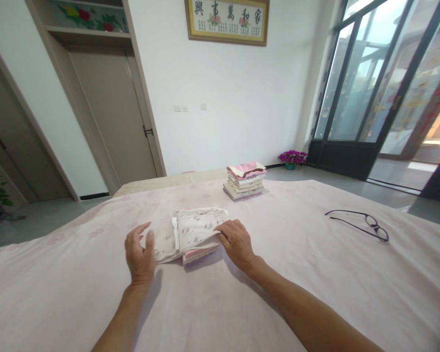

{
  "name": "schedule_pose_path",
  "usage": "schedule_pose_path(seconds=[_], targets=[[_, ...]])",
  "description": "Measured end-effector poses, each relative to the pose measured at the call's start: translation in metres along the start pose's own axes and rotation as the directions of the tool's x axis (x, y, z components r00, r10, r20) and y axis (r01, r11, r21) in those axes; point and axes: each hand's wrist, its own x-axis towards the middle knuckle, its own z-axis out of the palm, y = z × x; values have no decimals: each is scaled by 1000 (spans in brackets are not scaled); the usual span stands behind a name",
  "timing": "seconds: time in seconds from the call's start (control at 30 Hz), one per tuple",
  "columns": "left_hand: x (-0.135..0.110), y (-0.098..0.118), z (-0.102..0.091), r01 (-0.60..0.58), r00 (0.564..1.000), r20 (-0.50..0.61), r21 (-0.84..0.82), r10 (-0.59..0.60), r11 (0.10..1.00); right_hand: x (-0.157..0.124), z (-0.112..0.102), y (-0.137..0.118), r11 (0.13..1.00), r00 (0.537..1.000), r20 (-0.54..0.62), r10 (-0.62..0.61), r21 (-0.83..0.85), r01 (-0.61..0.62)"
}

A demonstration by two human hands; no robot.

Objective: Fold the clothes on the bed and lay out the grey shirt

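A white printed cloth [201,227], folded and patterned with small figures, lies in front of me on the bed-like surface. Its left flap [164,243] spreads flat toward my left hand. Under it shows the edge of a pink folded cloth [200,255]. My right hand [238,242] pinches the right edge of the white cloth between thumb and fingers. Beside the left flap is my left hand [141,252], thumb and fingers apart, holding nothing; whether it touches the cloth I cannot tell.
A stack of folded cloths [245,181] stands farther back on the pale pink sheet [297,274]. Eyeglasses [374,226] with open temples lie at the right. Purple flowers in a green pot [290,166] stand on the floor beyond, near glass doors [363,83].
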Motion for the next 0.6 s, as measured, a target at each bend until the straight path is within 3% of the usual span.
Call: schedule_pose_path(seconds=[0.03, 0.1, 0.17, 0.2, 0.37, 0.47, 0.53, 0.6], targets=[[-3, 13, 2, -153, 981, 115, -22, 155, 988, 0, 1, 0, 1000, 1000, -18, 5, 18, -4], [-11, 36, 9, -397, 866, 306, -60, 395, 916, 1, 2, -1, 998, 999, -53, 1, 68, 2], [-17, 50, 16, -518, 778, 393, -43, 491, 855, 2, 0, -6, 991, 996, -89, -10, 131, 22], [-19, 53, 18, -538, 770, 401, -11, 497, 843, 3, -1, -9, 986, 994, -110, -13, 166, 31], [-10, 43, 14, -485, 844, 320, 116, 430, 867, 7, -7, -25, 942, 984, -180, 1, 331, 60], [5, 41, 3, -407, 901, 226, 149, 370, 901, 7, -7, -26, 957, 991, -131, -17, 286, 54], [17, 46, -6, -288, 951, 164, 161, 262, 944, 6, -5, -24, 978, 995, -78, -59, 194, 73], [27, 56, -12, -57, 992, 119, 84, 46, 995, 6, -2, -20, 990, 996, -48, -78, 118, 83]])
